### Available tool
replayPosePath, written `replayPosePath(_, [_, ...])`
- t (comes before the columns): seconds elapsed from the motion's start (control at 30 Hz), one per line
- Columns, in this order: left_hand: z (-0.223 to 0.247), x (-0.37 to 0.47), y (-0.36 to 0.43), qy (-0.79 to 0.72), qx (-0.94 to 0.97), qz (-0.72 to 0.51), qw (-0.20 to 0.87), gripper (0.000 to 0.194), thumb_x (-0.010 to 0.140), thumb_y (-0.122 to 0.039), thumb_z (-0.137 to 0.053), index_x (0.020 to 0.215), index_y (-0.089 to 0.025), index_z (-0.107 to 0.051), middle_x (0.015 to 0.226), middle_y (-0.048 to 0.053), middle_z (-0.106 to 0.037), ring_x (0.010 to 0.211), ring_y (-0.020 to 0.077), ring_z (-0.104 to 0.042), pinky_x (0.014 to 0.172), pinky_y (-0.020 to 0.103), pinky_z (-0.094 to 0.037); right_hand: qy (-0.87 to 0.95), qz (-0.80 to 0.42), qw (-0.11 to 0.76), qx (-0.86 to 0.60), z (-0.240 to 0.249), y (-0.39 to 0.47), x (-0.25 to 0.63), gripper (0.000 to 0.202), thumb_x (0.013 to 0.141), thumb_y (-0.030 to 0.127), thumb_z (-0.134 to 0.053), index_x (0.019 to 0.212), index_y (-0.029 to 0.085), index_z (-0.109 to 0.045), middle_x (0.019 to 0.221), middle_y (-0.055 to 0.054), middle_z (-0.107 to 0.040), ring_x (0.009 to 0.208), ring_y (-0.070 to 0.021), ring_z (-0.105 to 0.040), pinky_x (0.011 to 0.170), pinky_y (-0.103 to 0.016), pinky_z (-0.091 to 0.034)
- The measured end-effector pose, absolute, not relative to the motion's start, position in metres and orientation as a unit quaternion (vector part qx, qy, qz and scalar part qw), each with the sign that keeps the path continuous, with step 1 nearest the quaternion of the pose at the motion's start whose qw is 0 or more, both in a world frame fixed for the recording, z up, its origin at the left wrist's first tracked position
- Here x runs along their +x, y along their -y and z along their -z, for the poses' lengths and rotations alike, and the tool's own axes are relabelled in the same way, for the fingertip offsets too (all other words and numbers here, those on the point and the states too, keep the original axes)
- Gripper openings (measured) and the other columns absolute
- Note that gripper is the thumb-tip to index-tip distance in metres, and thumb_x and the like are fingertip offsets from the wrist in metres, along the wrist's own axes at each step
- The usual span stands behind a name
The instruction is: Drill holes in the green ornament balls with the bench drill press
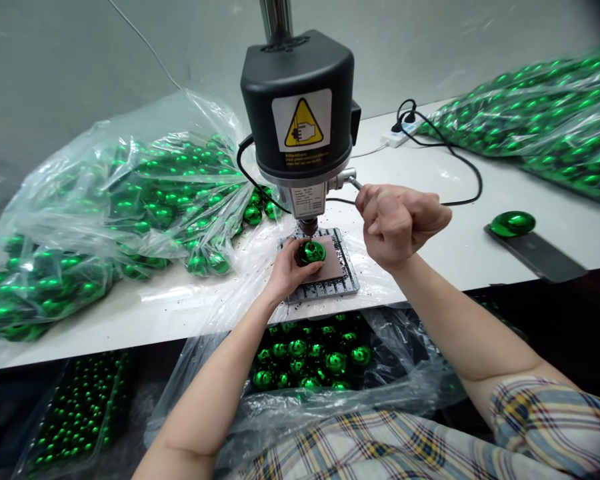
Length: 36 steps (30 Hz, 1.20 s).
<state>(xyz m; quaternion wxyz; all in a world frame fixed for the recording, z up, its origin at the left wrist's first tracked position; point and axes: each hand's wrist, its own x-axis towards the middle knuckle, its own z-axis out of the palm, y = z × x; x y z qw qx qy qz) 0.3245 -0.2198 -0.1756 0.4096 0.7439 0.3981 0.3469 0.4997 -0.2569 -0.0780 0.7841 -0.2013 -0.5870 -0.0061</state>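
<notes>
Under the chuck of a black bench drill press [300, 157], my left hand [291, 268] grips a shiny green ball [312, 252], thumb and fingers curled round its side. The ball rests on a pinkish board [333, 260] that lies on the grey slotted base [347, 287]. The drill tip meets the top of the ball; whether it has gone in is too small to tell. My right hand [397, 220] is closed round the feed lever [353, 179] at the drill's right side, most of the lever hidden in the fist.
A clear bag of green balls [145, 200] lies at left, another bag [540, 120] at back right. One ball [513, 223] sits on a phone [545, 257]. Below the table edge are a plastic-lined container of balls [310, 360] and a tray [80, 407]. A black cable [460, 157] reaches a power strip [400, 137].
</notes>
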Motion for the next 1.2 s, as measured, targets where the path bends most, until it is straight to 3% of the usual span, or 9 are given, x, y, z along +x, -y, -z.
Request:
replayPosePath(0.17, [0.180,0.325,0.217,-0.398,0.746,-0.357,0.397,0.054,0.071,-0.032,-0.086,0.120,-0.018,-0.067,0.103,0.006,-0.061,0.093,0.0209,-0.060,0.083,0.034,-0.050,0.568,0.012,0.813,-0.129,0.074,0.256,0.495,0.059,0.089,0.020,-0.064,0.049,0.019,-0.022,0.041,0.007,-0.025,0.034,-0.0077,-0.024,0.039,-0.031,-0.027])
replayPosePath(0.37, [0.164,0.323,0.227,-0.449,0.732,-0.334,0.390,0.054,0.068,-0.029,-0.086,0.117,-0.017,-0.066,0.101,0.007,-0.065,0.085,0.0197,-0.061,0.075,0.033,-0.049,0.489,-0.123,0.836,-0.216,-0.001,0.244,0.492,0.049,0.086,0.038,-0.076,0.051,0.024,-0.046,0.043,0.006,-0.039,0.033,-0.0084,-0.029,0.032,-0.031,-0.022])
replayPosePath(0.47, [0.130,0.300,0.249,-0.455,0.768,-0.216,0.395,0.051,0.065,-0.033,-0.088,0.109,-0.018,-0.068,0.088,0.004,-0.068,0.074,0.0187,-0.059,0.066,0.032,-0.045,0.473,-0.197,0.818,-0.263,-0.021,0.233,0.495,0.050,0.081,0.047,-0.079,0.051,0.025,-0.045,0.046,0.006,-0.038,0.034,-0.0083,-0.026,0.030,-0.031,-0.018])
replayPosePath(0.6, [0.087,0.266,0.250,-0.382,0.831,-0.025,0.403,0.051,0.071,-0.051,-0.084,0.110,-0.021,-0.071,0.079,0.002,-0.067,0.065,0.0177,-0.057,0.060,0.030,-0.041,0.468,-0.206,0.822,-0.249,-0.020,0.227,0.496,0.043,0.082,0.033,-0.074,0.051,0.025,-0.046,0.043,0.006,-0.035,0.034,-0.0086,-0.022,0.030,-0.032,-0.016])
replayPosePath(0.7, [0.085,0.260,0.201,-0.474,0.815,-0.165,0.291,0.032,0.098,-0.041,-0.051,0.109,-0.018,-0.070,0.088,0.008,-0.069,0.078,0.0218,-0.064,0.071,0.034,-0.048,0.460,-0.207,0.825,-0.255,-0.018,0.229,0.495,0.043,0.082,0.031,-0.074,0.050,0.025,-0.046,0.043,0.006,-0.036,0.035,-0.0086,-0.021,0.030,-0.031,-0.017])
replayPosePath(0.77, [0.098,0.266,0.158,-0.553,0.791,-0.222,0.137,0.033,0.097,-0.021,-0.043,0.119,-0.017,-0.067,0.108,0.013,-0.070,0.096,0.0269,-0.065,0.088,0.040,-0.050,0.456,-0.212,0.823,-0.264,-0.018,0.231,0.494,0.045,0.082,0.034,-0.076,0.050,0.025,-0.046,0.043,0.006,-0.035,0.036,-0.0089,-0.021,0.030,-0.030,-0.018])
replayPosePath(0.87, [0.120,0.277,0.105,-0.595,0.796,-0.106,0.030,0.045,0.090,-0.010,-0.046,0.132,-0.017,-0.062,0.135,0.019,-0.059,0.120,0.0354,-0.058,0.101,0.049,-0.046,0.454,-0.219,0.820,-0.270,-0.021,0.235,0.493,0.050,0.081,0.043,-0.079,0.049,0.025,-0.045,0.043,0.006,-0.035,0.036,-0.0092,-0.023,0.030,-0.030,-0.020])
replayPosePath(1.03, [0.138,0.277,0.083,-0.596,0.798,-0.081,0.026,0.043,0.081,-0.012,-0.061,0.124,-0.020,-0.065,0.138,0.019,-0.052,0.128,0.0392,-0.053,0.101,0.049,-0.047,0.465,-0.222,0.811,-0.277,-0.022,0.237,0.494,0.054,0.078,0.053,-0.081,0.050,0.024,-0.045,0.045,0.006,-0.038,0.036,-0.0084,-0.026,0.031,-0.030,-0.021])
replayPosePath(1.2, [0.128,0.267,0.117,-0.581,0.670,-0.388,0.253,0.045,0.078,-0.031,-0.070,0.121,-0.020,-0.060,0.111,0.010,-0.063,0.095,0.0247,-0.066,0.085,0.038,-0.055,0.479,-0.190,0.815,-0.266,-0.018,0.230,0.496,0.058,0.077,0.064,-0.078,0.052,0.025,-0.043,0.045,0.005,-0.038,0.034,-0.0092,-0.025,0.029,-0.032,-0.020])
